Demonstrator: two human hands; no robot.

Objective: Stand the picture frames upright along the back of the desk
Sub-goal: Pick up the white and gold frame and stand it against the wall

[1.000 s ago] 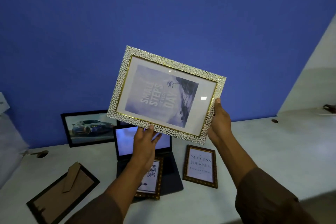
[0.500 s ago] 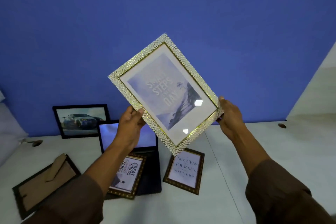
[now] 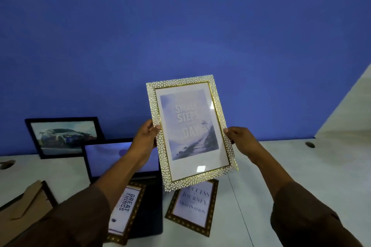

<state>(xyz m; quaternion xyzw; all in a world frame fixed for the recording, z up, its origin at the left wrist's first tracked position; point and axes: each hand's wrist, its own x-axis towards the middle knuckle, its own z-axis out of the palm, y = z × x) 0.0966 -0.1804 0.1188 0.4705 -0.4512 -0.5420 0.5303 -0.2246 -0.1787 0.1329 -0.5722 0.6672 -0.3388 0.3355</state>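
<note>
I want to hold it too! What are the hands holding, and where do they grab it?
Both hands hold the white-and-gold pebbled picture frame: left hand on its left edge, right hand on its right edge.

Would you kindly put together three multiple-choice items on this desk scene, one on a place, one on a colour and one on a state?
1. Where does the car picture frame stand?
A. flat at the front edge of the desk
B. upright at the back of the desk against the wall
C. on the laptop keyboard

2. What colour is the wall behind the desk?
A. blue
B. green
C. yellow

3. In what state is the white pebbled frame?
A. lying face down on the desk
B. leaning against the wall
C. held in the air by both hands, in portrait turn

Answers:
1 B: it stands left of the laptop, its back to the wall.
2 A: the whole backdrop is blue.
3 C: the left hand and the right hand grip its long sides above the desk.
</note>
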